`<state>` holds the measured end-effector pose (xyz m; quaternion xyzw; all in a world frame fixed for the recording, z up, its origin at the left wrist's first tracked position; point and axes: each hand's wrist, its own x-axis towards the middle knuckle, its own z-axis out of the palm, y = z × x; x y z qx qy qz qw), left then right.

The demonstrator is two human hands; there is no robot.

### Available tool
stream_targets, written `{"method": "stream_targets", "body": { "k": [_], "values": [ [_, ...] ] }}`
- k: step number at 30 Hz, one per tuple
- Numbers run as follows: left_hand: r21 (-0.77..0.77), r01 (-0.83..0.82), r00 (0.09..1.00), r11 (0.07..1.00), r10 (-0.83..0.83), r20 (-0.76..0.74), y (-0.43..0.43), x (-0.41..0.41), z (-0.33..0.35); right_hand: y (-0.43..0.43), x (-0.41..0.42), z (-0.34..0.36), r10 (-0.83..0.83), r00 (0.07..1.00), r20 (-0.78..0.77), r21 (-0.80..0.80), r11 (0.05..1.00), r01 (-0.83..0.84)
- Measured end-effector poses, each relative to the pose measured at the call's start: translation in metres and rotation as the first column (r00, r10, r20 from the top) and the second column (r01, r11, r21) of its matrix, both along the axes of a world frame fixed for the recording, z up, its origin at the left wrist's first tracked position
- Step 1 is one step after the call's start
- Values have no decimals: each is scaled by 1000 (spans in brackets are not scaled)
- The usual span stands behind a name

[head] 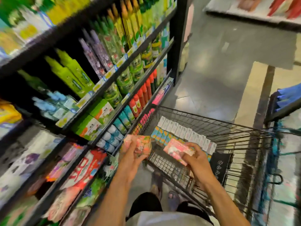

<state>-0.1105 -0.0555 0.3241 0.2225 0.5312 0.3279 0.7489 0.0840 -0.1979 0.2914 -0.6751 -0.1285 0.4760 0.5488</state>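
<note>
Hands full: left hand (132,154) grips pink pack (140,142); right hand (196,159) grips pink box (176,150), long axis seemingly left-right.

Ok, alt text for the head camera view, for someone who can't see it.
The left hand grips a pink-and-orange packet beside stocked store shelves; the right hand holds a pink packet over a black wire cart carrying rows of small boxes.

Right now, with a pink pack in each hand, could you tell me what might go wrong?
The left hand holds the left pack at the cart rim, not clearly inside; a slip may send it to the floor. Dropped by the right hand, the right pack could disturb the box rows.
</note>
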Motion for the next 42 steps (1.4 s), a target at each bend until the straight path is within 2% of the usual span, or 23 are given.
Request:
{"method": "stream_targets", "body": {
  "k": [5,13,16,21,30,36,42],
  "values": [
    [106,-99,994,989,104,-41,-35,-49,16,5,-16,25,126,984,-123,124,986,-111],
    [190,-279,955,941,293,-44,-77,-140,41,20,-76,72,351,923,-160,243,920,-307],
    [205,-339,930,918,360,-71,-91,-177,48,31,-107,80,415,903,-112,272,887,-374],
    [261,-349,920,900,382,-89,-113,-253,64,44,-172,83,521,854,20,279,817,-505],
    [351,-358,914,865,402,-58,-144,-420,88,48,-333,101,611,791,-27,349,747,-565],
    [456,-387,870,802,481,-107,-156,-508,103,48,-424,124,650,756,73,349,694,-630],
    [487,-337,870,806,464,-167,-165,-563,123,48,-476,135,664,737,130,338,669,-662]
  ]
}}
